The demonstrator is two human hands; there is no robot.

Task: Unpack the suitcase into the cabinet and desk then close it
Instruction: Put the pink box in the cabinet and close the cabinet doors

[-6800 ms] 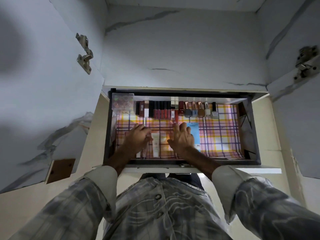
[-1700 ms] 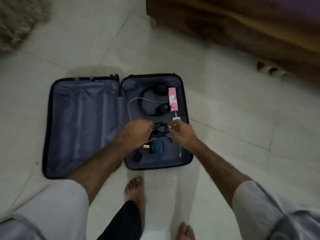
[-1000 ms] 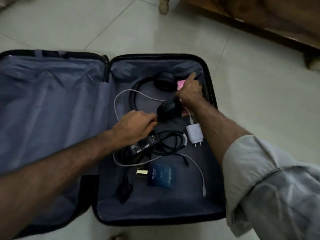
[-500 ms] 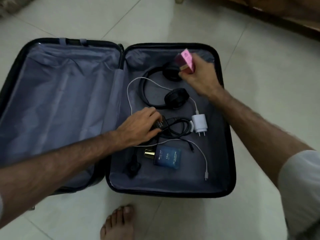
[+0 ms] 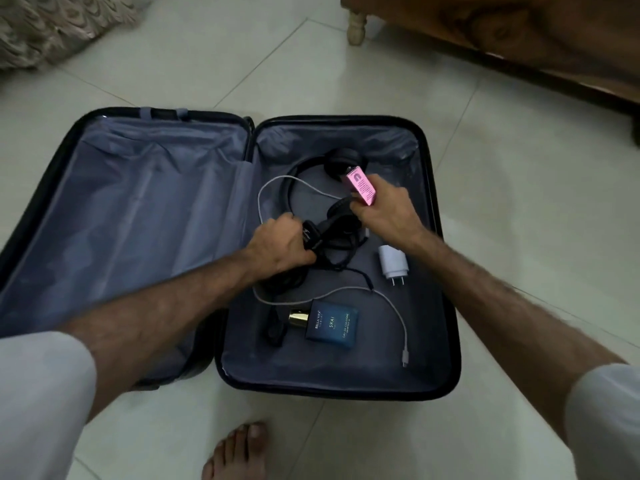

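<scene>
We are bending over the suitcase, which is lying flat and fully opened on the tiled floor, its two halves spread side by side so that everything inside is reachable from above. The left half is showing only its grey lining, while the right half is holding all that remains to be unpacked, so we judge the job to be well underway but not near closing. Our left hand is reaching into the right half, its grip curled tight round a black adapter and cable bundle, gathering the loose loops so they come out together rather than trailing. Our right hand is hovering above the black headphones, its grip pinching a slim pink box raised clear of the lining; holding one thing in each hand is likely sparing us a second trip to the cabinet or desk. Lying nearer to us is a blue cologne box, flat on its side, with a white charger plug beside our right wrist and a white cable curving round toward the front wall. A small dark object just left of the cologne is too dim to identify.
</scene>
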